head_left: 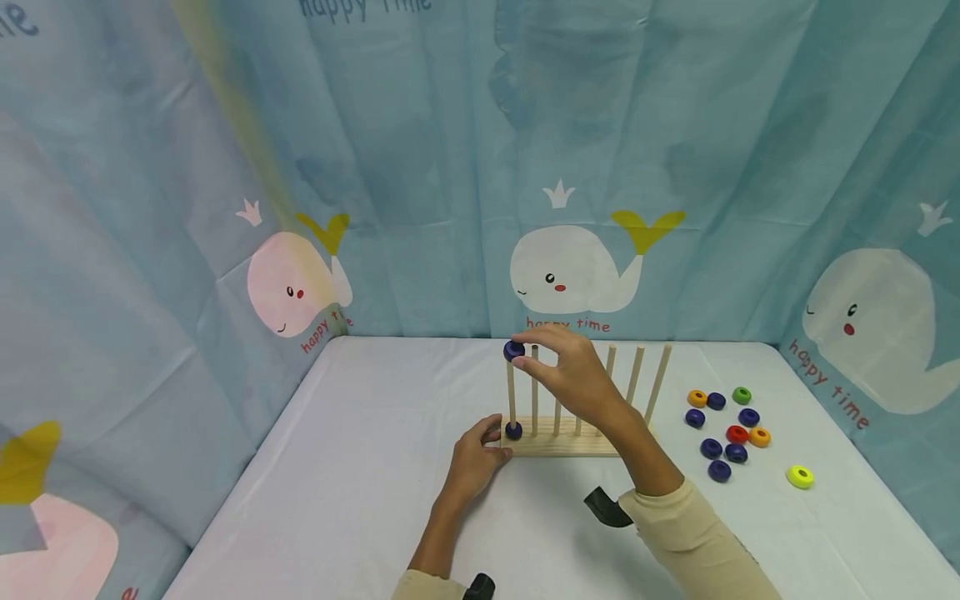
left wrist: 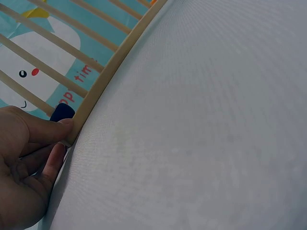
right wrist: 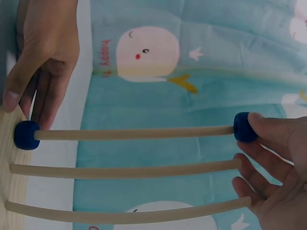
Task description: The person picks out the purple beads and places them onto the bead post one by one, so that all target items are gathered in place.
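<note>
While right fingers pinch one round blue bead, left fingers one wooden rack, the head view alone shows all eleven loose multicoloured beads.

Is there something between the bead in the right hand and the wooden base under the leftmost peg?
Yes, one other blue bead sits at the foot of that peg; above it, nothing visible blocks.

Dark blue bead at tip of upright leftmost peg.
</note>
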The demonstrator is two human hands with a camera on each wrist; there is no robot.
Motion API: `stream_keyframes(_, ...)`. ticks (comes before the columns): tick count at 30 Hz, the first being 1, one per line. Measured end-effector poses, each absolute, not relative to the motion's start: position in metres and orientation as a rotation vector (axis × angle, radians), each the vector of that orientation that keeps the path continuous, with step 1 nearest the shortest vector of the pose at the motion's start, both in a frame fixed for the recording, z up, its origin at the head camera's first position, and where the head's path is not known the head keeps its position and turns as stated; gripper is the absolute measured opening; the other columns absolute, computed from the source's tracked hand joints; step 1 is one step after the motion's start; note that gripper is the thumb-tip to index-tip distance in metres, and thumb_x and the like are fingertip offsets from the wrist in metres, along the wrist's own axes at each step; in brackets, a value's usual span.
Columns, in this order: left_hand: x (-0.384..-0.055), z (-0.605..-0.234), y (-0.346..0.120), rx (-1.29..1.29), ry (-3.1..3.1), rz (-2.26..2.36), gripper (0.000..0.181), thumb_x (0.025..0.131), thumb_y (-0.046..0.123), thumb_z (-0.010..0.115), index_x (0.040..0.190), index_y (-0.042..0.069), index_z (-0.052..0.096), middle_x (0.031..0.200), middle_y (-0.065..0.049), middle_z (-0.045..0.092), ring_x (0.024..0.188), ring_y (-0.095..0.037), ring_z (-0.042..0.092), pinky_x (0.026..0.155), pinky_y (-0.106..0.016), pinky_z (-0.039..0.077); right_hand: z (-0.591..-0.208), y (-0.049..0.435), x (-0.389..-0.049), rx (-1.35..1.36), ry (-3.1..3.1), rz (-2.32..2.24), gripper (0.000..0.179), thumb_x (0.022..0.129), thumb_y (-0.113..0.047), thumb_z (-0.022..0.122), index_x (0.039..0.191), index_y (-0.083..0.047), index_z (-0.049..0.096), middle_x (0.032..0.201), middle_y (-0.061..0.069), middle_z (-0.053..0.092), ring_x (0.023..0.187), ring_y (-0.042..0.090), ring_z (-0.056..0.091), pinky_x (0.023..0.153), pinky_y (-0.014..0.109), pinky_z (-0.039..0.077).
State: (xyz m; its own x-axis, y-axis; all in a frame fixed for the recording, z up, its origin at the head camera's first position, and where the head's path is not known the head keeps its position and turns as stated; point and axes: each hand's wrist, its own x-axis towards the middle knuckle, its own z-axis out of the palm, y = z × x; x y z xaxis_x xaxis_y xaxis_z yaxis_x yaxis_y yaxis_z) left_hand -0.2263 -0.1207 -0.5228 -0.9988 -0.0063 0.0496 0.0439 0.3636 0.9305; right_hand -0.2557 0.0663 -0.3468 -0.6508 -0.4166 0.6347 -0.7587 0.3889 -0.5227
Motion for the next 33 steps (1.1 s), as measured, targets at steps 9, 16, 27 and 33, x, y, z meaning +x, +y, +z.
stream_keyframes(9, -0.2265, -0.5215, -0.1211, -0.054, -2.55, -1.767, 0.062, 0.083, 0.011, 0.075, 0.14, 0.01, 0.051, 0.119, -0.01, 0.063, 0.101, -0.02, 0.064, 0.087, -0.038, 0.051, -0.3455, 0.0624, -0.259, 1.004, -2.26, 1.134, 0.031, 0.089, -0.019, 0.073, 0.119, -0.012, 0.069, 0.116, -0.002, 0.066, 0.112, 0.016, 0.056, 0.09, 0.039, 0.05)
stream_keyframes(16, -0.2264, -0.5223, -0.1212, -0.056, -2.557, -1.757, 0.062, 0.083, 0.008, 0.075, 0.14, 0.011, 0.051, 0.12, -0.01, 0.063, 0.101, -0.019, 0.063, 0.085, -0.036, 0.052, -0.3463, 0.0586, -0.2615, 0.992, -2.261, 1.107, 0.03, 0.089, -0.018, 0.073, 0.117, -0.011, 0.069, 0.112, -0.001, 0.066, 0.093, 0.014, 0.059, 0.076, 0.034, 0.052)
stream_keyframes(27, -0.2271, -0.5235, -0.1209, -0.05, -2.564, -1.735, 0.062, 0.083, 0.009, 0.075, 0.14, 0.011, 0.052, 0.12, -0.008, 0.064, 0.104, -0.019, 0.062, 0.087, -0.036, 0.051, -0.3476, 0.0599, -0.2615, 0.976, -2.285, 1.125, 0.033, 0.089, -0.02, 0.073, 0.121, -0.013, 0.068, 0.117, -0.001, 0.065, 0.097, 0.016, 0.061, 0.079, 0.035, 0.053)
stream_keyframes(33, -0.2265, -0.5225, -0.1207, -0.036, -2.556, -1.749, 0.062, 0.082, 0.01, 0.075, 0.139, 0.012, 0.053, 0.116, -0.008, 0.064, 0.098, -0.017, 0.063, 0.085, -0.036, 0.052, -0.3467, 0.0664, -0.26, 0.947, -2.245, 1.168, 0.032, 0.09, -0.024, 0.071, 0.121, -0.015, 0.069, 0.12, -0.004, 0.065, 0.101, 0.015, 0.06, 0.082, 0.034, 0.051)
